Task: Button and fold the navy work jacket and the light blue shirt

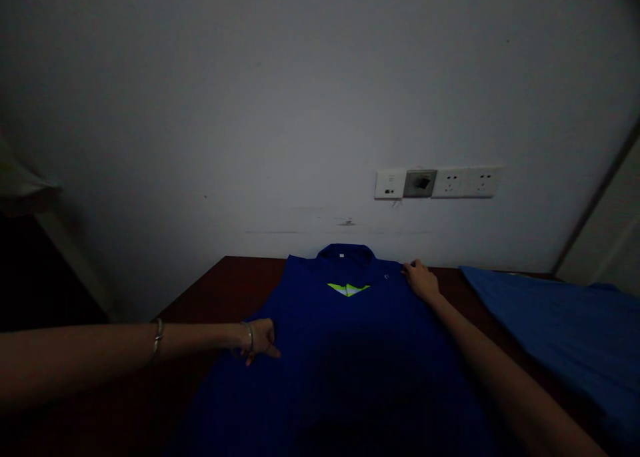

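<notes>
A dark blue collared shirt (320, 317) lies spread on the brown table, its collar up against the wall. Bright yellow-green and white trim shows at the neck, with a small white label inside the collar and a small mark on the chest. My left hand (261, 339), with bangles on the arm, is closed on the cloth at the shirt's left side. At the right shoulder edge, my right hand (421, 281) has its fingers bent over the fabric. Shadow darkens the shirt's lower part.
A lighter blue cloth (565, 330) lies on the table (220, 287) to the right. Behind the table stands a pale wall (225, 110) with a row of sockets and switch plates (465, 183). The table's left edge slants toward me.
</notes>
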The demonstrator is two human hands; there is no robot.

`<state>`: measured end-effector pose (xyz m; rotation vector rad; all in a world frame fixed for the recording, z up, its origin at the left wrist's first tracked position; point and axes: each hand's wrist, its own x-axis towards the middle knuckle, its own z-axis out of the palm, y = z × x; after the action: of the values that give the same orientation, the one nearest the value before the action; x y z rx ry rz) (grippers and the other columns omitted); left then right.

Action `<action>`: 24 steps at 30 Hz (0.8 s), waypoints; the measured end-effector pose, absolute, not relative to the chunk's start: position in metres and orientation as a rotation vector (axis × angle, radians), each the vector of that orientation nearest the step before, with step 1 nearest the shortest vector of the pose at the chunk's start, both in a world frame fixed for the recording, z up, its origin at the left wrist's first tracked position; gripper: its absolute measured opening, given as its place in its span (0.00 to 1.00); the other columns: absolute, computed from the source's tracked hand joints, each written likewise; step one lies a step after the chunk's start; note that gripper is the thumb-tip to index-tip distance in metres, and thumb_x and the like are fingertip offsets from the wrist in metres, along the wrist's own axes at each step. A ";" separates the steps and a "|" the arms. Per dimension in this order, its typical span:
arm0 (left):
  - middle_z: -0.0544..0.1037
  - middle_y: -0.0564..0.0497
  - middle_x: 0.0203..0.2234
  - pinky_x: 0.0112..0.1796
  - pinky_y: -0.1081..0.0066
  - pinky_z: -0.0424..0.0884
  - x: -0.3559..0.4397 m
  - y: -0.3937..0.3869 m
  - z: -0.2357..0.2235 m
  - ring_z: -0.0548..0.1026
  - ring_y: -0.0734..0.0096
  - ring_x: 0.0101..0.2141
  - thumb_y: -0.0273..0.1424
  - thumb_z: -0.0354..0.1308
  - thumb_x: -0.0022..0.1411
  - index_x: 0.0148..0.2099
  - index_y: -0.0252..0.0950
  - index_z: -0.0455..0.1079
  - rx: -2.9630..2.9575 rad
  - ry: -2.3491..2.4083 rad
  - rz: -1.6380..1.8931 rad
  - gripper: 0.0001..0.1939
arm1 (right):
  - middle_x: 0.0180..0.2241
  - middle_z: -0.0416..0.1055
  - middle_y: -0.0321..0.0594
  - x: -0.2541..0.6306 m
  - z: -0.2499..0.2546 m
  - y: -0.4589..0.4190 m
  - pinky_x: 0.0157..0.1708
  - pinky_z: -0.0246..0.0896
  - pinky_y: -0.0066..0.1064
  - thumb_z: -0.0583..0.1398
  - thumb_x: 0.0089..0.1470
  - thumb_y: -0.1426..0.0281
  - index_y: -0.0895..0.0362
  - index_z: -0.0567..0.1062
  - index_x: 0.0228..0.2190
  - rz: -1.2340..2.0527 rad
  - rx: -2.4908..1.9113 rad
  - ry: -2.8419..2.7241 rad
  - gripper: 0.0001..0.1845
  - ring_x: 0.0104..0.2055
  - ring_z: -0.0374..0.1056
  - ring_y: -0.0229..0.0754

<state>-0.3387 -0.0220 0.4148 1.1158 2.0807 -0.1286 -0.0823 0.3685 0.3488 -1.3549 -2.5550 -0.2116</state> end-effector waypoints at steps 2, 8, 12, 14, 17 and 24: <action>0.63 0.54 0.08 0.13 0.76 0.56 -0.347 -0.031 0.414 0.61 0.75 0.11 0.47 0.62 0.40 0.17 0.34 0.60 1.114 2.044 -0.190 0.22 | 0.44 0.61 0.49 -0.082 0.349 0.367 0.34 0.59 0.33 0.46 0.59 0.62 0.54 0.67 0.46 -0.234 -1.357 -2.546 0.18 0.43 0.63 0.46; 0.61 0.53 0.09 0.16 0.72 0.60 -0.357 -0.053 0.416 0.60 0.74 0.12 0.52 0.59 0.41 0.17 0.35 0.60 0.968 2.132 -0.258 0.25 | 0.43 0.64 0.52 -0.082 0.351 0.361 0.37 0.58 0.38 0.45 0.59 0.65 0.56 0.66 0.47 -0.341 -1.349 -2.538 0.18 0.43 0.63 0.48; 0.73 0.45 0.24 0.30 0.63 0.69 -0.333 -0.057 0.430 0.73 0.59 0.28 0.46 0.59 0.45 0.31 0.33 0.68 1.329 2.347 -0.418 0.20 | 0.47 0.62 0.57 -0.078 0.360 0.350 0.41 0.55 0.45 0.44 0.59 0.70 0.60 0.64 0.49 -0.437 -1.284 -2.510 0.19 0.47 0.60 0.53; 0.73 0.39 0.37 0.37 0.58 0.68 -0.315 -0.063 0.438 0.71 0.52 0.39 0.43 0.59 0.47 0.44 0.33 0.66 1.641 2.443 -0.460 0.25 | 0.49 0.61 0.57 -0.070 0.364 0.342 0.43 0.56 0.44 0.44 0.58 0.72 0.61 0.65 0.48 -0.394 -1.254 -2.538 0.20 0.49 0.60 0.53; 0.62 0.36 0.53 0.46 0.54 0.63 -0.287 -0.082 0.442 0.62 0.49 0.51 0.40 0.53 0.54 0.57 0.34 0.55 2.152 2.214 -0.356 0.30 | 0.53 0.58 0.59 -0.047 0.360 0.321 0.48 0.54 0.42 0.44 0.57 0.70 0.65 0.68 0.46 -0.263 -1.213 -2.616 0.21 0.53 0.57 0.54; 0.43 0.40 0.62 0.49 0.43 0.55 -0.261 -0.120 0.426 0.46 0.42 0.59 0.46 0.47 0.58 0.64 0.44 0.40 2.313 1.691 -0.311 0.36 | 0.58 0.52 0.54 0.024 0.323 0.255 0.57 0.41 0.45 0.43 0.54 0.49 0.63 0.61 0.55 0.032 -1.146 -2.693 0.38 0.61 0.44 0.55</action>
<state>-0.2611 -0.1200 0.4263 2.3127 1.6914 -0.3109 0.0241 0.2553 0.3230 -1.1459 -2.6928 0.0318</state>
